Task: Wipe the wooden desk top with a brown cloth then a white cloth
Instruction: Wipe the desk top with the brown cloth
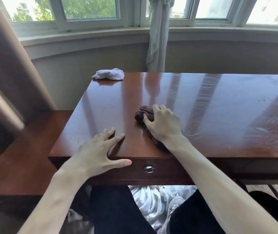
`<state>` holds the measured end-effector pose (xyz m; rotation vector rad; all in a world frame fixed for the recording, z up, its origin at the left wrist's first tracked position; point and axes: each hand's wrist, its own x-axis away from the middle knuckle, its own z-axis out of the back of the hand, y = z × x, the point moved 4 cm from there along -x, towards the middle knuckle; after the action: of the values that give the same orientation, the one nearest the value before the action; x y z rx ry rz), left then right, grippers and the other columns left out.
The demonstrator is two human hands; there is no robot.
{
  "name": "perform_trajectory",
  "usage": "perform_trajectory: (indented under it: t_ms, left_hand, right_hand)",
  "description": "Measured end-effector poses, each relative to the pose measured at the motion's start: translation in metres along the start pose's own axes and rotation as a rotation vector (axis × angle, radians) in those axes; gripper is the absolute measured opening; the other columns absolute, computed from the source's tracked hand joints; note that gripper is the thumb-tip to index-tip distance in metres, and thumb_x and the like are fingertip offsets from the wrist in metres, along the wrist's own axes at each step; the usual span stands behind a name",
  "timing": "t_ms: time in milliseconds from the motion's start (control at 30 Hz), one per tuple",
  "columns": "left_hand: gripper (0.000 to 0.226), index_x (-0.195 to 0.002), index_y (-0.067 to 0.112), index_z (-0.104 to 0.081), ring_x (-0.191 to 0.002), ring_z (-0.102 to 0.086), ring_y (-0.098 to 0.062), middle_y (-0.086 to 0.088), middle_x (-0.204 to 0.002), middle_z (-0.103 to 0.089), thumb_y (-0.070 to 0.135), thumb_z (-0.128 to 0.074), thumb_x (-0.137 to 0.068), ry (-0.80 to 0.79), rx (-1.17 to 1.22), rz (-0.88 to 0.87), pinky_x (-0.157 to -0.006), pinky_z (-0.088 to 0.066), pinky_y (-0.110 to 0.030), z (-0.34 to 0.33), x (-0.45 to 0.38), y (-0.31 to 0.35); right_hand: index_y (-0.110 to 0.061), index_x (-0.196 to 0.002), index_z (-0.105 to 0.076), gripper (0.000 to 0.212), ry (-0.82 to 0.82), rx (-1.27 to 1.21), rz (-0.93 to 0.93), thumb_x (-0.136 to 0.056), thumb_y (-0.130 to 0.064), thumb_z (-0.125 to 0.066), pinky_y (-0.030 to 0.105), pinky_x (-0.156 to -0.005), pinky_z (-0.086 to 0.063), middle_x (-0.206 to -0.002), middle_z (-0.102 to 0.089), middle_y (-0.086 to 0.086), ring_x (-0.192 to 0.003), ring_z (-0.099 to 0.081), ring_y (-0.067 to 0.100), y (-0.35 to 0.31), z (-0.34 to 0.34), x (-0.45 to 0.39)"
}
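i see both forearms bare up to the frame edge, no sleeves, watch or rings on the left hand (99, 149) or right hand (163, 125). the legs below wear dark, near-black trousers (111, 210), plain and without visible markings.

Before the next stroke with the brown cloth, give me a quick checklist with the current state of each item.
1. Right hand on the brown cloth, fingers curled over it: ok.
2. Brown cloth lying on the desk top: ok.
3. Left hand braced flat at the near edge, holding nothing: ok.
4. White cloth parked at the far left corner, out of the stroke path: ok.
5. Left part of the top wiped: not ok, specks show there.
6. Right part of the top: cannot tell, streaks and glare hide its state.
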<state>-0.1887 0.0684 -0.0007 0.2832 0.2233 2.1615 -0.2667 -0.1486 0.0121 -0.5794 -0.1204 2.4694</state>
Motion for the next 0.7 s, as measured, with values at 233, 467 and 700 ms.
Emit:
perform_trajectory:
  t_ms: [233,467,700]
  left_hand:
    - [0.087,-0.152,0.059,-0.016,-0.152,-0.003,0.001,0.022,-0.166,-0.007,0.082,-0.055,-0.078,0.046,-0.101,-0.053,-0.116,-0.033,-0.036,0.001,-0.005,-0.001]
    - [0.085,-0.149,0.052,-0.033,-0.148,-0.011,0.009,0.035,-0.156,-0.019,0.072,-0.070,-0.075,0.140,0.132,-0.075,-0.121,-0.026,-0.030,0.003,0.001,-0.009]
    - [0.078,-0.145,0.052,-0.037,-0.147,-0.024,0.006,0.034,-0.157,-0.026,0.079,-0.061,-0.076,0.260,0.169,0.003,-0.116,-0.036,-0.036,0.007,0.027,-0.036]
  right_hand:
    - [-0.024,-0.093,-0.050,0.035,-0.030,-0.096,0.147,-0.094,-0.059,-0.049,0.037,-0.066,-0.041,-0.096,-0.060,0.000,-0.090,-0.062,0.029,-0.029,-0.001,0.020]
    - [-0.016,-0.107,-0.061,0.039,0.031,-0.020,0.136,-0.094,-0.053,-0.052,0.038,-0.068,-0.046,-0.101,-0.063,0.007,-0.091,-0.062,0.031,-0.070,-0.011,0.027]
    - [-0.016,-0.108,-0.058,0.041,-0.045,-0.082,0.072,-0.097,-0.055,-0.047,0.038,-0.068,-0.037,-0.106,-0.063,0.008,-0.098,-0.063,0.034,-0.069,-0.023,-0.012]
